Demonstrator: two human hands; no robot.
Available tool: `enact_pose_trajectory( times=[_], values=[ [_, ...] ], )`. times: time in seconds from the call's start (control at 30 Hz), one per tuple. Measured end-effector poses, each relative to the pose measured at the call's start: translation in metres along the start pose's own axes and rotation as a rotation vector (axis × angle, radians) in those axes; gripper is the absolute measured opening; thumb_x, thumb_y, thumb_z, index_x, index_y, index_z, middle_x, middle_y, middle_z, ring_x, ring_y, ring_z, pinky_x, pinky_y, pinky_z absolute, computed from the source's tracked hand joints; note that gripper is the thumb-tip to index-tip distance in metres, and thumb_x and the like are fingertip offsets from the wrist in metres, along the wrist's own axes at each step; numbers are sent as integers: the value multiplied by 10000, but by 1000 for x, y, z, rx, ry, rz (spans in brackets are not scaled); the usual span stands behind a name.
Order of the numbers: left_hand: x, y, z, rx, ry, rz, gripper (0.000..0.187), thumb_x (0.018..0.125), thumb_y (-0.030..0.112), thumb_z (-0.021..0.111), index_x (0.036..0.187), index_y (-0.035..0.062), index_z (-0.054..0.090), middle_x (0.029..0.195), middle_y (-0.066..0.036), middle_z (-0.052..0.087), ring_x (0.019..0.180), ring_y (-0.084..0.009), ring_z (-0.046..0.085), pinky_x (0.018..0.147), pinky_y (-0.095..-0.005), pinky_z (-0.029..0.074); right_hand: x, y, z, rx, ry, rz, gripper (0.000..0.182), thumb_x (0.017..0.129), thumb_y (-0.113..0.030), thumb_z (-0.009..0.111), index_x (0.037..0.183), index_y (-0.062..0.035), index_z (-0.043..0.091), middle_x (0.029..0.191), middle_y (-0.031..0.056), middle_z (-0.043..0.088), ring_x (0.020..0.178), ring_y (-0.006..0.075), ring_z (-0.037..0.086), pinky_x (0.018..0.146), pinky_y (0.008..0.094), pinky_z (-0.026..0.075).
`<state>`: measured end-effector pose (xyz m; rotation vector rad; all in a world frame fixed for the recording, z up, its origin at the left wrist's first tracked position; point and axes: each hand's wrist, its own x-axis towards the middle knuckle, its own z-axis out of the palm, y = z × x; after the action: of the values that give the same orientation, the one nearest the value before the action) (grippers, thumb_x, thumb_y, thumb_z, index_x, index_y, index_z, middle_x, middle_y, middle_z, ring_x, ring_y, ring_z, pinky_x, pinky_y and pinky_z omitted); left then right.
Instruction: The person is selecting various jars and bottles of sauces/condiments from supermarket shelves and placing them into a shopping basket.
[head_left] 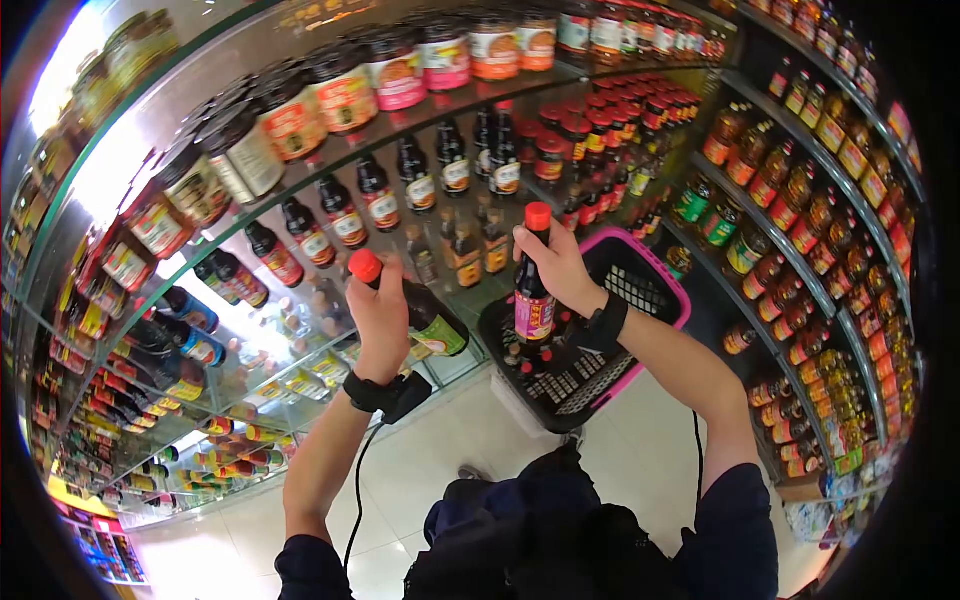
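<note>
My left hand [380, 320] is wrapped round the neck of a dark sauce bottle with a green label [437, 327], tilted under its red cap. In my right hand [562, 268] is another dark sauce bottle with a purple-pink label [534, 312], held upright by the neck below its red cap. This second bottle is over the near left part of a black shopping basket [590, 385] with a pink rim. Several small bottles with red caps show inside the basket, partly hidden by the held bottle and my right wrist. Both wrists wear black straps.
Glass shelves [400, 130] on the left and ahead carry rows of dark bottles [415, 172] and jars with black lids [395, 68]. At the right, grey shelves [800, 255] hold many oil bottles. Pale floor tiles [440, 490] lie below, with my shoe near the basket.
</note>
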<state>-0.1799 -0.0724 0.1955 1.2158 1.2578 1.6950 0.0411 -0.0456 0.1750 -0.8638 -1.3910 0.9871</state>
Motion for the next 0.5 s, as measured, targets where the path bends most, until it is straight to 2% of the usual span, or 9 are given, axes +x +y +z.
enact_pose_trajectory(
  times=[0.07,0.13,0.17,0.2,0.23,0.3,0.33,0.4,0.5],
  values=[
    [-10,-20,35,-8,-88,22,148,840,128,534,722,40,526,654,15,523,613,-63,449,567,-214,343,-1,20,-43,-103,4,-1,235,886,-256,540,846,-33,479,669,-19,483,617,61,428,572,232,365],
    [-24,-31,79,-35,-84,-44,155,835,118,529,704,34,532,658,19,525,621,-63,457,567,-216,345,-1,46,-83,-142,6,29,239,880,-263,548,876,-33,486,683,-18,463,636,78,424,598,249,379],
    [-30,-42,100,-50,-82,-58,153,834,119,531,709,32,539,655,20,523,621,-62,459,566,-218,347,-4,58,-105,-267,-15,1,259,862,-272,569,912,-29,493,702,33,511,646,132,481,622,285,406],
    [-36,-56,120,-63,-72,-74,151,834,119,532,713,30,545,653,22,521,620,-62,461,565,-220,350,-7,66,-123,-262,-21,12,259,862,-272,569,912,-29,493,702,33,511,646,132,481,622,285,406],
    [-40,-70,139,-47,-100,-11,146,836,131,539,737,26,557,653,24,517,623,-58,462,561,-224,355,-10,74,-140,-342,-43,49,277,850,-275,583,929,-24,497,727,70,535,659,169,507,632,304,416],
    [-54,-97,179,-9,-93,-179,140,839,135,555,756,22,554,681,15,536,643,-68,471,582,-232,368,-13,92,-173,-412,-86,94,319,823,-274,613,974,-14,506,802,154,578,691,255,553,643,339,435],
    [-59,-117,195,-5,-111,-249,139,847,143,557,775,24,556,704,7,557,661,-81,485,604,-238,377,-16,104,-185,-396,-94,99,319,823,-274,613,974,-14,506,802,154,578,691,255,553,643,339,435],
    [-75,-158,225,34,-105,-231,147,847,147,568,783,15,557,708,3,561,670,-80,498,611,-243,394,-24,134,-211,-335,-49,102,312,819,-270,618,967,-18,510,792,136,576,679,256,546,645,335,437],
    [-91,-207,265,42,-68,-296,133,838,133,598,809,7,569,720,10,564,688,-73,500,629,-235,399,-27,160,-245,-385,-83,258,328,815,-303,621,962,-30,513,761,111,566,685,265,551,635,336,440]
  ],
)
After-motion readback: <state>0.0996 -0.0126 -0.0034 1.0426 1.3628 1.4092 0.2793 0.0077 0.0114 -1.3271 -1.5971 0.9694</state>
